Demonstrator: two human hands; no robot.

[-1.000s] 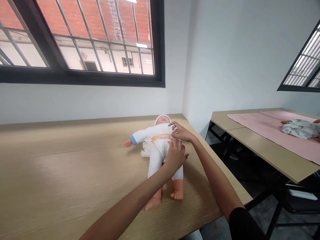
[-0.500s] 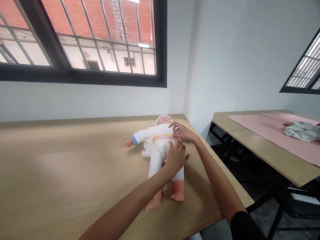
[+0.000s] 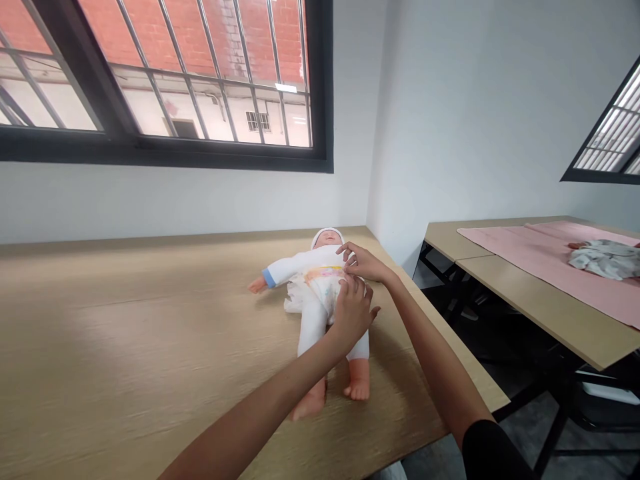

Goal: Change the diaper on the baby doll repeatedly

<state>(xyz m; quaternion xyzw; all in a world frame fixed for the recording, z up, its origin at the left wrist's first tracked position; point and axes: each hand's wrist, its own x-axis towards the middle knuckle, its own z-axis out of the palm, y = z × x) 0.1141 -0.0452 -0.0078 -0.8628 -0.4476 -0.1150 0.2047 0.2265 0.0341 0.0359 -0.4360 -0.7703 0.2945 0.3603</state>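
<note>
A baby doll [image 3: 314,321] in white clothes with blue cuffs lies on its back on the wooden table, its head toward the wall. Around its hips is a white diaper [image 3: 320,288] with a coloured waistband; the loose-looking left edge flares out. My left hand [image 3: 353,308] rests over the diaper's right front, fingers bent against it and thumb spread away. Just above, my right hand [image 3: 365,261] has its fingers curled at the right end of the waistband, seemingly pinching the diaper's edge. Both hands cover that side, and the doll's arm there is hidden.
The wooden table [image 3: 150,347] ends at an edge close to the doll's right. Beyond a gap stands another table [image 3: 540,307] with a pink cloth [image 3: 555,260] and a crumpled pale garment [image 3: 607,259]. A barred window [image 3: 215,87] is in the wall behind.
The view has shifted very slightly. Both hands keep nearly the same place on the diaper, and the doll lies as before.
</note>
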